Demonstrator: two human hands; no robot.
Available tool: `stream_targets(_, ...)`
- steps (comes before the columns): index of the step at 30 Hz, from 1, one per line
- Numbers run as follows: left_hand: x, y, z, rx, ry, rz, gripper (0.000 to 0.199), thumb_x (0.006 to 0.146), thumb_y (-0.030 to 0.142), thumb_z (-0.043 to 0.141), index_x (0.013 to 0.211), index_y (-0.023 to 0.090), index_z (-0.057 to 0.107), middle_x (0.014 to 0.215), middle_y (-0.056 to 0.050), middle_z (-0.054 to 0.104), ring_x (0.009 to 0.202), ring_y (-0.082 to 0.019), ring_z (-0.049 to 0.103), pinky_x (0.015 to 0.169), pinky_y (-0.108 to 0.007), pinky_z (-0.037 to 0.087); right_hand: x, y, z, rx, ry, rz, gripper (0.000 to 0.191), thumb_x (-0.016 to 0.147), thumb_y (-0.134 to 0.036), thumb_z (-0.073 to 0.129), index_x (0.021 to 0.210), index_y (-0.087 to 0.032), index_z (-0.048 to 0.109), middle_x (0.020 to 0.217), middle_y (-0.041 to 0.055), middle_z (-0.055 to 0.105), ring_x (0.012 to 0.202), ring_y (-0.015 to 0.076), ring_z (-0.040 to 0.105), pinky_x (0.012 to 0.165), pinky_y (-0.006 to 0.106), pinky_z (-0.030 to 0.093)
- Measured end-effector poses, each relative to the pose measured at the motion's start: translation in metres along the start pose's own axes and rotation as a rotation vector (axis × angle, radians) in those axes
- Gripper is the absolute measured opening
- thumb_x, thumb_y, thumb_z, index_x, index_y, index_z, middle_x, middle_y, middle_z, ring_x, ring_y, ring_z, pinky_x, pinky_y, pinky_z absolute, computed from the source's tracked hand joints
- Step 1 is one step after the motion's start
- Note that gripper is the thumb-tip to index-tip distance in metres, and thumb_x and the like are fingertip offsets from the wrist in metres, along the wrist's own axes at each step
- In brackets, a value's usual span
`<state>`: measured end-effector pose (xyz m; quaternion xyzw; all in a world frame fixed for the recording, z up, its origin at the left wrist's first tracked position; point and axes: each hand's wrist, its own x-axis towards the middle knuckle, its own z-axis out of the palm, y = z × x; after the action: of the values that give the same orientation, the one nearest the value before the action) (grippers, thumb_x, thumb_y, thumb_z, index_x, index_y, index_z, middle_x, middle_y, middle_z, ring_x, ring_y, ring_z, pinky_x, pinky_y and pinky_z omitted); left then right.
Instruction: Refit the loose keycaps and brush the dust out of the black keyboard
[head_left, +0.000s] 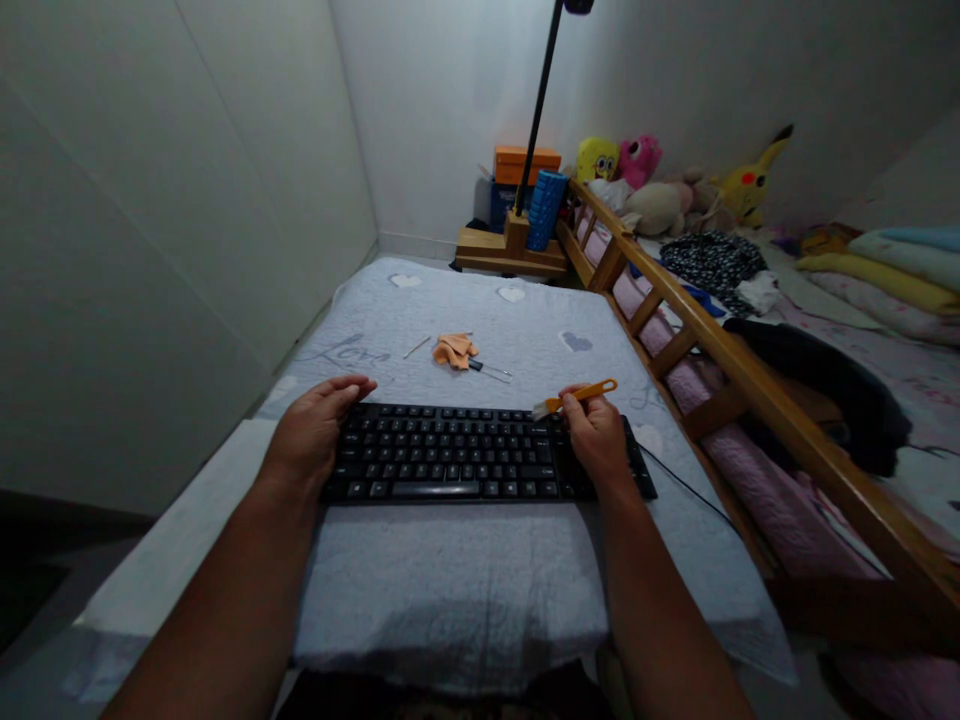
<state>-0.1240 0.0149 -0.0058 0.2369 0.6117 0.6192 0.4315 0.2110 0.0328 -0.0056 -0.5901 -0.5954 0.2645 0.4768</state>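
Note:
A black keyboard (450, 450) lies flat across a cloth-covered surface. Beside its left end rests my left hand (311, 430), fingers stretched out past the upper left corner and holding nothing; its palm side seems to touch the keyboard's edge. My right hand (596, 430) is closed around the yellow handle of a small brush (577, 396). The pale bristles point left, at the top row of keys near the right part of the keyboard. Beyond the keyboard lie a crumpled orange cloth (454, 350), a thin cotton swab (416, 347) and a wire tool with a dark handle (487, 370).
The keyboard's cable (694, 488) trails off to the right. A wooden bed rail (697, 345) runs along the right side, with clothes and plush toys past it. At the back stand a wooden base (510, 250) with a black pole and a blue foam roller (546, 210).

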Motion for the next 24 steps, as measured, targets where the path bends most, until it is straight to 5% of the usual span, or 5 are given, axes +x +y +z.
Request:
stream_targets(3, -0.0012, 0.0005, 0.0005, 0.011, -0.008, -0.003, 0.011, 0.069, 0.019, 0.070, 0.080, 0.018, 0.074, 0.088, -0.006, 0.076, 0.090, -0.020, 0.070, 0.083, -0.028, 0.053, 0.0016, 0.0012, -0.0027, 0.024, 0.050, 0.029, 0.031, 0.087, -0.047, 0.058, 0.091, -0.019, 0.069, 0.075, 0.0043, 0.069, 0.073, 0.0217, 0.064, 0.070, 0.032, 0.048)
stream_targets(8, -0.0006, -0.0005, 0.0001, 0.018, 0.000, 0.001, 0.013, 0.067, 0.020, 0.072, 0.080, 0.019, 0.075, 0.090, -0.006, 0.076, 0.092, -0.020, 0.070, 0.086, -0.029, 0.053, 0.0019, 0.0029, -0.0044, 0.069, -0.042, 0.109, 0.032, 0.086, -0.049, 0.058, 0.086, -0.019, 0.068, 0.067, 0.0017, 0.066, 0.064, 0.0196, 0.061, 0.063, 0.030, 0.046)
stream_targets(15, 0.0026, -0.0038, -0.0012, 0.023, -0.001, 0.015, 0.012, 0.066, 0.022, 0.073, 0.078, 0.021, 0.075, 0.090, -0.007, 0.076, 0.095, -0.024, 0.070, 0.088, -0.033, 0.054, 0.0037, 0.0052, -0.0051, -0.026, 0.089, 0.034, 0.036, 0.088, -0.050, 0.055, 0.092, -0.018, 0.069, 0.074, 0.0051, 0.070, 0.071, 0.0215, 0.064, 0.070, 0.033, 0.048)
stream_targets(20, 0.0013, -0.0032, -0.0007, 0.039, 0.006, 0.021, 0.013, 0.066, 0.023, 0.073, 0.079, 0.020, 0.074, 0.091, -0.008, 0.076, 0.094, -0.024, 0.070, 0.084, -0.032, 0.055, 0.0030, 0.0048, -0.0067, 0.127, -0.020, 0.141, 0.039, 0.085, -0.054, 0.058, 0.090, -0.017, 0.069, 0.065, 0.0030, 0.068, 0.059, 0.0185, 0.061, 0.057, 0.029, 0.046)
stream_targets(24, 0.0004, -0.0020, -0.0005, 0.041, 0.003, 0.013, 0.013, 0.067, 0.022, 0.072, 0.079, 0.021, 0.074, 0.090, -0.007, 0.076, 0.093, -0.023, 0.070, 0.082, -0.031, 0.055, 0.0021, 0.0032, -0.0062, 0.019, -0.027, 0.086, 0.035, 0.087, -0.051, 0.056, 0.083, -0.018, 0.068, 0.064, 0.0034, 0.067, 0.059, 0.0194, 0.062, 0.061, 0.031, 0.047)
